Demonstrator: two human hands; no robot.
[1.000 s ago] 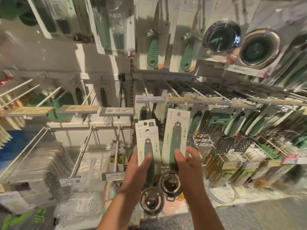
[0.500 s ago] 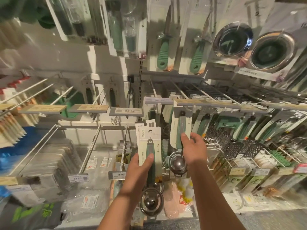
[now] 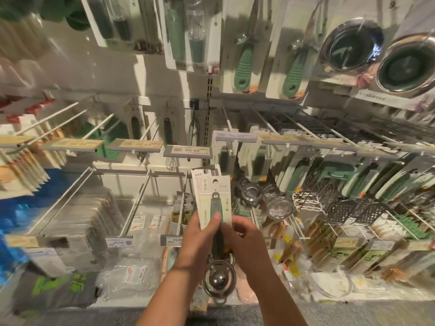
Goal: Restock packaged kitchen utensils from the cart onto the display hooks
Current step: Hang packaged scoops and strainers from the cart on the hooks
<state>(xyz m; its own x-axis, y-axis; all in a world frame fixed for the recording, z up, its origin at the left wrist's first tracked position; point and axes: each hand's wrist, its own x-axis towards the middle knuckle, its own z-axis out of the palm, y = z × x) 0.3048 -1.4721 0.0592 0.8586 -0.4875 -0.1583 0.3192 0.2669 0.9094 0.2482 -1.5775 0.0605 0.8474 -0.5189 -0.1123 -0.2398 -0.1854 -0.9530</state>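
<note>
At the lower centre of the frame, the left hand [image 3: 199, 241] grips a carded scoop [image 3: 213, 203] upright, thumb pressed across the front of its white backing card, fingers wrapped behind. More cards appear stacked behind it; how many I cannot tell. The right hand [image 3: 244, 241] sits just beside it, fingers curled against the scoop's dark handle. The steel bowl [image 3: 220, 280] hangs below both hands. Display hooks [image 3: 237, 128] with hung utensil packs fill the upper right.
</note>
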